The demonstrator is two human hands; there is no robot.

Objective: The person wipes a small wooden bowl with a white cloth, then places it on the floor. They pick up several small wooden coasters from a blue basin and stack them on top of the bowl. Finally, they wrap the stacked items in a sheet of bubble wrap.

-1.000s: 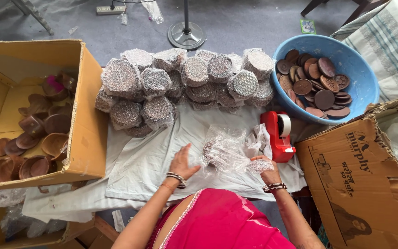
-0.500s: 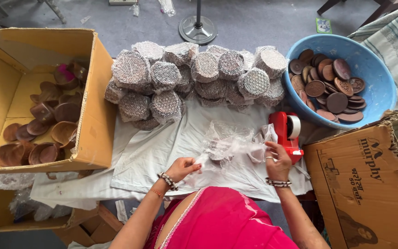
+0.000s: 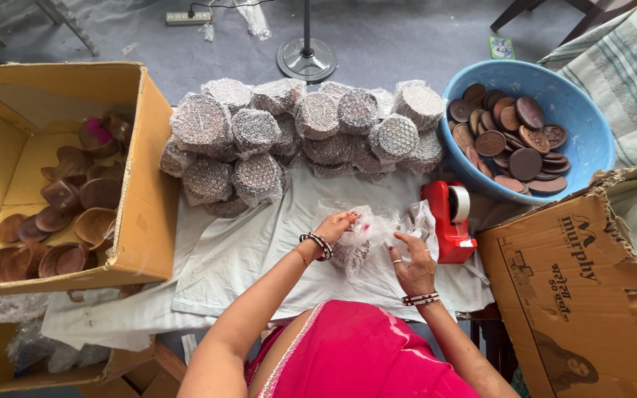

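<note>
- The left hand (image 3: 337,225) pinches the top of a sheet of bubble wrap (image 3: 363,236), fingers closed on its edge.
- The right hand (image 3: 414,265) sits just right of the bundle with its fingers curled loosely on the wrap's side; how firmly it grips cannot be told.
- Inside the wrap a dark round stack (image 3: 349,254) shows faintly; it lies on the white cloth (image 3: 259,250), in front of the person and just left of the red tape dispenser (image 3: 447,221).
- The stack looks short and round, so its long axis is hard to read; the loose wrap stretches mostly left to right across the cloth, with the open end toward the right hand.
- Done so far, by the look of it: a pile of wrapped bundles (image 3: 296,133) lies at the far edge of the cloth, many pieces side by side and on top of each other.
- Left to do, as a judgement: the blue tub (image 3: 591,140) holds many bare brown discs (image 3: 510,136), and the cardboard box (image 3: 141,184) on the left holds brown bowls (image 3: 75,214), also bare.
- The bundle in hand looks half covered and not yet taped, so the work seems somewhere in the middle.
</note>
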